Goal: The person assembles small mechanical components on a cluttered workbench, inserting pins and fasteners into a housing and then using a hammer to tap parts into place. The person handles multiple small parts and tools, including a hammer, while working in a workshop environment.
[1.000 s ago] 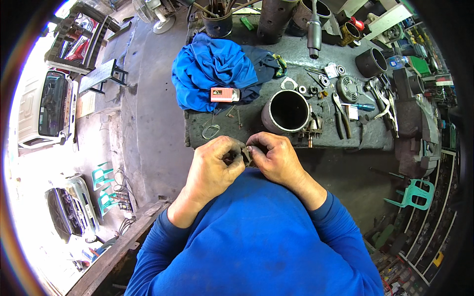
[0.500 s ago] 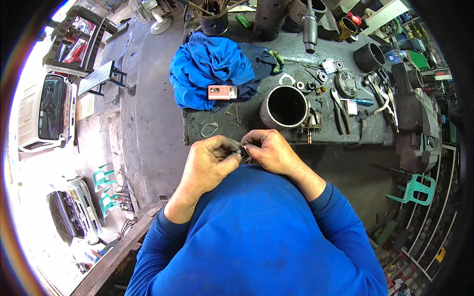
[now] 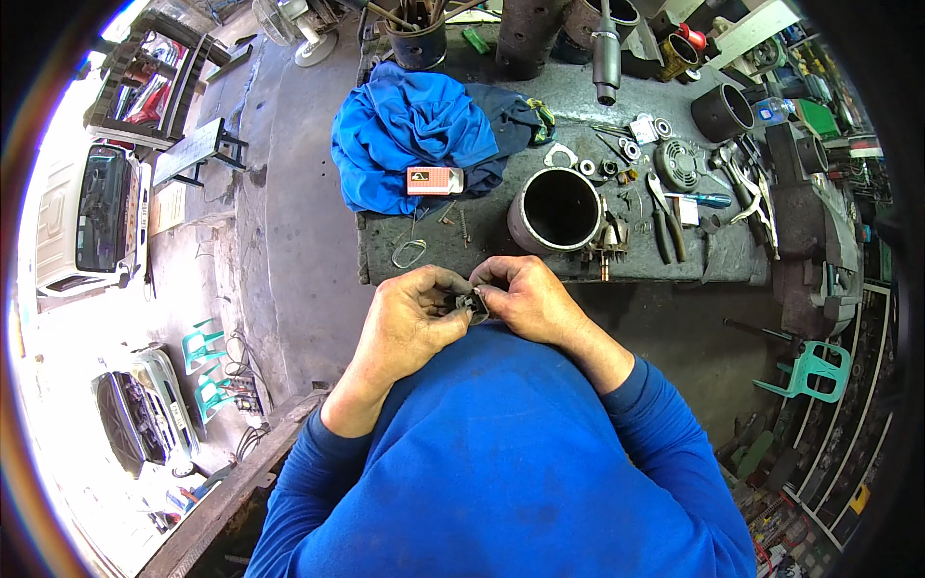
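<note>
Close to my body, just off the bench's front edge, both hands meet around a small dark metal part (image 3: pixel 470 304). My left hand (image 3: pixel 409 313) grips it between thumb and fingers. My right hand (image 3: pixel 525 297) pinches its right side, fingertips nearly touching the left ones. Much of the part is hidden by the fingers, so its exact kind does not show. Beyond my right hand stands a wide metal cylinder (image 3: pixel 521 231), open at the top, with a rotor (image 3: pixel 613 236) lying beside it. A loop of thin wire (image 3: pixel 409 253) lies beyond my left hand.
On the workbench (image 3: pixel 462 260) are a crumpled blue cloth (image 3: pixel 414 125), a small red-and-white box (image 3: pixel 430 180), pliers (image 3: pixel 665 220), a blue screwdriver (image 3: pixel 711 200), a round slotted cover (image 3: pixel 677 166) and bearings (image 3: pixel 629 149). A green chair (image 3: pixel 817 370) stands at the right.
The small dark part has turned in my fingers and shows more of itself. My hands stay in nearly the same place.
</note>
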`<state>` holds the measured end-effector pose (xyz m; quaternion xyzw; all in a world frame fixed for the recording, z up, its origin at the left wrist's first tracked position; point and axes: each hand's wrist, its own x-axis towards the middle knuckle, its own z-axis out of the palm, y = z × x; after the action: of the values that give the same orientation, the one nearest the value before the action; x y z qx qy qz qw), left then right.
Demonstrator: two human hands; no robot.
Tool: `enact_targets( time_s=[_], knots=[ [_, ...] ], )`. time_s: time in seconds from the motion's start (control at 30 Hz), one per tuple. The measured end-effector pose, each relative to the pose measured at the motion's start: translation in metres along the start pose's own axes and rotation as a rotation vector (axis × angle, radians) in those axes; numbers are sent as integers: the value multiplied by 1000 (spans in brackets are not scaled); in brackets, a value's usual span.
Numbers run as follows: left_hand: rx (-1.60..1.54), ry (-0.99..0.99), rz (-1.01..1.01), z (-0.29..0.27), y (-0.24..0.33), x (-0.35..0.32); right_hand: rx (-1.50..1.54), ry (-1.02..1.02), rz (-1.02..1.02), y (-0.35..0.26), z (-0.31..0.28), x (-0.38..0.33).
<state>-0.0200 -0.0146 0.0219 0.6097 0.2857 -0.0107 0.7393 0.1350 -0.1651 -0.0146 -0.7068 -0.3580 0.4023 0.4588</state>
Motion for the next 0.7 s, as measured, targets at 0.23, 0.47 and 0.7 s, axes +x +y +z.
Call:
enact_targets(
  time_s=[0.23, 0.47, 0.7],
  knots=[
    [-172, -106, 58, -9, -7, 5, 125, -26, 152, -6, -5, 5],
    [-146, -33, 191, -2, -14, 18, 298, -84, 292, -15, -8, 14],
    [-507, -91, 248, -15, -20, 23, 266, 26, 145, -29, -12, 8]
  ],
)
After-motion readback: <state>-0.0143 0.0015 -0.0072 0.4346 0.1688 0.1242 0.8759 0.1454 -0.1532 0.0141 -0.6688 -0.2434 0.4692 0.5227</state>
